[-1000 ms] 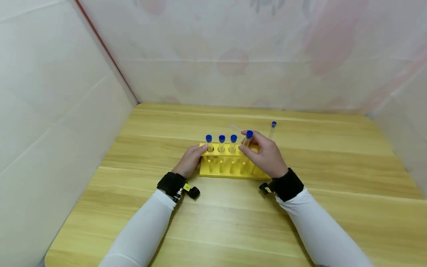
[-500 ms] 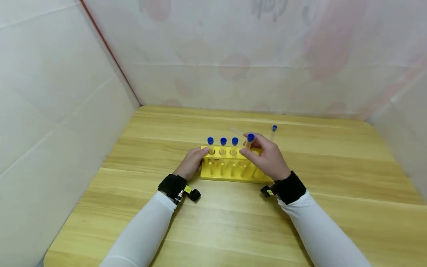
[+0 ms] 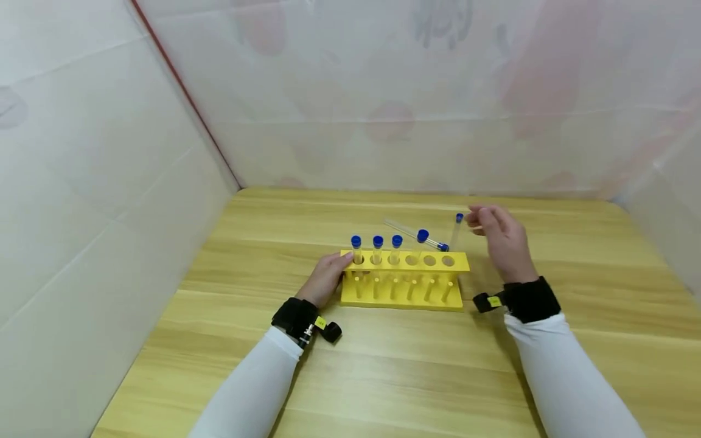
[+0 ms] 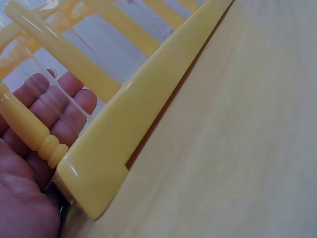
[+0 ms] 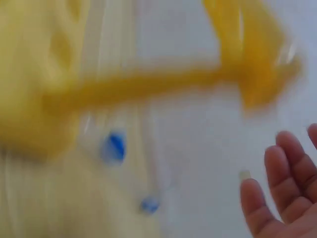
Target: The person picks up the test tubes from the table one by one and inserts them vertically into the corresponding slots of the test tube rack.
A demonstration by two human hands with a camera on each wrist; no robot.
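A yellow tube rack (image 3: 405, 293) stands mid-table. Three blue-capped tubes (image 3: 378, 246) stand upright in its left holes, and a fourth tube (image 3: 421, 238) leans slightly in the hole beside them. The two right holes hold nothing. My left hand (image 3: 327, 278) grips the rack's left end; in the left wrist view its fingers (image 4: 64, 106) lie behind the rack (image 4: 124, 119). My right hand (image 3: 502, 240) hovers right of and behind the rack, fingers relaxed, holding nothing. It is close to a loose capped tube (image 3: 457, 228) on the table. The right wrist view is blurred and shows bare fingers (image 5: 277, 188).
Another loose tube (image 3: 416, 234) lies slanted just behind the rack. White fabric walls (image 3: 109, 152) close in the wooden table (image 3: 383, 377) on the left, back and right. Bare wood stretches in front of the rack.
My right hand let go of the fourth tube, which now stands in the rack, and moved right and back toward the loose tube. My left hand stayed on the rack's end.
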